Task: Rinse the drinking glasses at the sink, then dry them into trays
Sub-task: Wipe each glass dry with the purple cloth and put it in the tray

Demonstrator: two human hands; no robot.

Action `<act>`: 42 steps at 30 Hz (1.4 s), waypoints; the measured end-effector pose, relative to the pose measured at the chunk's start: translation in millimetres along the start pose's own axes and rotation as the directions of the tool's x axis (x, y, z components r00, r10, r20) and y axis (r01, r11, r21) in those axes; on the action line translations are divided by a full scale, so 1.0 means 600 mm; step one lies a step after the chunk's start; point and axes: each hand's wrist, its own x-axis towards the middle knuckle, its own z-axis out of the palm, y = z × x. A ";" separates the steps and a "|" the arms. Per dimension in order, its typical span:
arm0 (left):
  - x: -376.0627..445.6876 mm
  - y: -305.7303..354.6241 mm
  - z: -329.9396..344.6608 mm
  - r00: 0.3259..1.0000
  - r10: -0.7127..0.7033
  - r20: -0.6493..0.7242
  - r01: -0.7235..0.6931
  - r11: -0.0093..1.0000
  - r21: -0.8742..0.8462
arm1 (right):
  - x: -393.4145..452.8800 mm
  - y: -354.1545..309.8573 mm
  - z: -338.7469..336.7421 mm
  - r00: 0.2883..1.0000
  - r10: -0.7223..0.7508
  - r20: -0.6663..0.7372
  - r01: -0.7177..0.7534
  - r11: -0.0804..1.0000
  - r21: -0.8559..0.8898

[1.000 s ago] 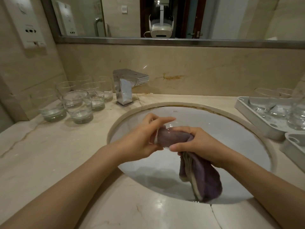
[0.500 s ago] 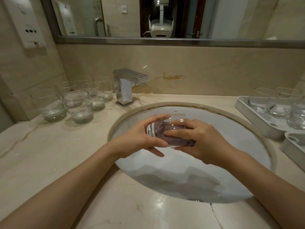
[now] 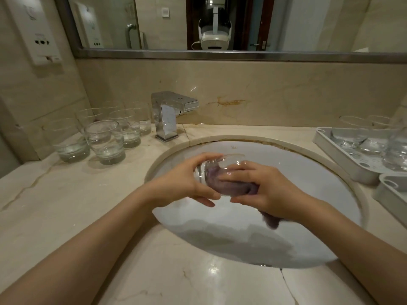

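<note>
left hand [image 3: 185, 183]: grips glass [image 3: 220, 170] | right hand [image 3: 268, 192]: fingers curled on purple cloth [image 3: 229, 186] stuffed inside it | sink [image 3: 275, 150]: beneath both hands

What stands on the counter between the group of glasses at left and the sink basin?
The chrome faucet stands between the glasses and the basin, in the head view.

The purple cloth [image 3: 231, 186] was mostly hidden inside the drinking glass [image 3: 222, 170] and behind the right hand [image 3: 271, 194]; beside the sink [image 3: 308, 155], both trays [image 3: 343, 157] ran off frame.
</note>
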 end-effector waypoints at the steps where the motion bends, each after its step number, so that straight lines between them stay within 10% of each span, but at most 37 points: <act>1: 0.000 0.000 -0.001 0.999 -0.039 0.038 0.041 0.998 -0.054 | -0.001 0.006 0.001 0.996 -0.086 0.007 0.086 0.986 -0.141; 4: -0.001 -0.003 0.000 0.998 -0.041 0.047 0.044 0.996 -0.077 | -0.003 0.010 -0.001 0.997 -0.073 0.009 0.074 0.983 -0.170; 9: 0.004 -0.015 0.017 0.996 0.079 -0.043 -0.071 0.983 0.167 | 0.003 -0.007 -0.006 0.972 0.216 0.093 -0.233 0.935 0.268; 14: 0.004 -0.023 0.017 0.871 0.487 0.060 -0.363 0.557 0.748 | 0.004 -0.017 -0.024 0.900 0.296 0.320 -0.435 0.574 0.694; 16: 0.008 -0.021 0.014 0.850 0.524 0.043 -0.399 0.590 0.702 | 0.004 -0.016 -0.021 0.903 0.305 0.303 -0.428 0.574 0.698; 20: 0.002 0.000 0.009 0.990 0.125 -0.061 -0.113 0.980 0.161 | 0.003 -0.007 -0.002 0.982 0.191 0.009 -0.184 0.928 0.325; 22: -0.001 0.002 0.008 1.000 0.011 0.010 -0.012 1.000 0.019 | -0.003 0.013 0.007 0.994 -0.105 -0.033 0.098 0.982 -0.163; 25: -0.002 0.001 0.005 0.999 0.030 0.021 -0.030 0.999 -0.015 | -0.003 0.020 0.004 0.983 -0.173 -0.068 0.145 0.941 -0.305; 29: 0.001 -0.012 0.014 0.991 0.133 -0.022 -0.125 0.966 0.224 | 0.000 0.002 0.003 0.997 0.076 -0.023 -0.074 0.993 0.097; 32: -0.002 -0.022 0.015 0.938 0.344 0.037 -0.285 0.709 0.645 | 0.003 -0.010 -0.001 0.931 0.299 0.208 -0.364 0.725 0.585; 36: 0.007 -0.028 0.013 0.828 0.548 0.117 -0.395 0.423 0.815 | 0.003 -0.015 -0.025 0.886 0.260 0.384 -0.464 0.460 0.757; 40: 0.005 -0.017 0.018 0.934 0.353 -0.062 -0.274 0.816 0.510 | 0.002 -0.016 -0.014 0.932 0.320 0.167 -0.357 0.745 0.564; 42: -0.002 -0.011 0.013 0.995 0.088 -0.043 -0.076 0.973 0.216 | -0.001 -0.002 -0.005 0.998 0.059 0.000 -0.059 0.997 0.043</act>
